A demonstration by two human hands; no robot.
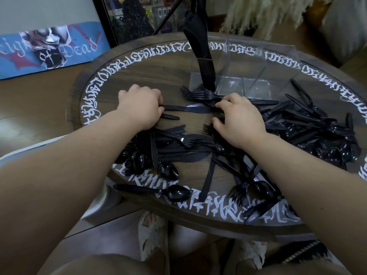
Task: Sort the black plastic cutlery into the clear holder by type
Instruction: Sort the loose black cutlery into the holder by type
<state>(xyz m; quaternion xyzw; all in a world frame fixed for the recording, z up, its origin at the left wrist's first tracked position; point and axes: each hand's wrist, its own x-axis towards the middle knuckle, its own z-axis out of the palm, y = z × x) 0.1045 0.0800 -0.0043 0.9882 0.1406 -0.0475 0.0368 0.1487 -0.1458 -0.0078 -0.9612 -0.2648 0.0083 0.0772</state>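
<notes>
Left hand (pixel 142 105) curled round a knife (pixel 186 109) handle; right hand (pixel 239 118), fingers bent, touches its blade tip; holder (pixel 258 76) beyond.

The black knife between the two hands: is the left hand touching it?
Touching. The head view shows the left hand with fingers curled over the handle end of the knife.

A knife (pixel 186 109) lies on the counter (pixel 139 76) between the left fingers (pixel 159 108) and right fingers (pixel 220 106). Beyond the right fingers stands the holder (pixel 258 76), with knives (pixel 200 56) in its left compartment. Forks (pixel 198 95) lie just before it.
</notes>
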